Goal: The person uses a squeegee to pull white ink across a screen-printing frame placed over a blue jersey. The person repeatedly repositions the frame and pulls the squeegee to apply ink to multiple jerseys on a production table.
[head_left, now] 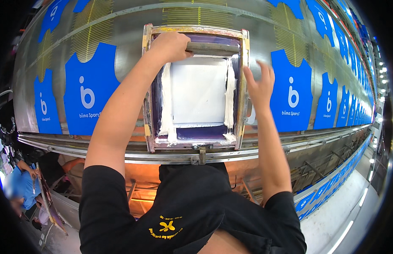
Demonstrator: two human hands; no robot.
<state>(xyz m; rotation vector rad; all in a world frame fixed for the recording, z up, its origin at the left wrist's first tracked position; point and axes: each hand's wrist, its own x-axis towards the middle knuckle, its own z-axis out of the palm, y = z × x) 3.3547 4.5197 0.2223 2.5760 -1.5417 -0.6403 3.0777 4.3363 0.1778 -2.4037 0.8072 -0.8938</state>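
A screen-printing frame (148,101) lies in front of me on the metal table, its rim stained with ink. Inside it, the pale mesh window (198,91) is bordered by purple, with thick white ink (166,106) streaked down both sides. My left hand (172,45) is closed around the left end of a squeegee (215,48), which lies across the far end of the mesh. Just outside the right rim, my right hand (260,82) has its fingers spread and holds nothing; it is slightly blurred by motion.
Blue printed shirt panels (89,86) lie along the table on both sides, with another panel (291,91) close to my right hand. A metal rail (171,157) runs along the near edge, with a clamp (198,157) on it. A person in blue (25,186) holds a frame at lower left.
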